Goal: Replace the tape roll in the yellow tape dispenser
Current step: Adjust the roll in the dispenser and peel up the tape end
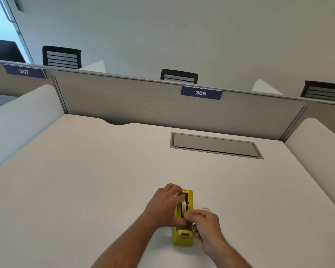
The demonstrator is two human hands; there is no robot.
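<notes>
Gripping 1 yellow dispenser (182, 237) w/ left hand (163, 205), right hand (205, 222) pinching 1 tape roll (183, 205), 1 desk (85, 180)

An office: numbered cubicle partitions (135, 97) (signs 306, 307), white desk (85, 180), mesh chairs (62, 57) beyond.

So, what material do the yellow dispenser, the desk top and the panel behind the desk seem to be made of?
The yellow dispenser looks like moulded plastic: even colour, rounded edges, a soft sheen. The desk top seems to be matte white laminate, smooth and without grain, though its core is hidden. The panel behind it looks covered in woven grey-beige fabric, with a fine texture, inside a thin metal-looking frame.
</notes>
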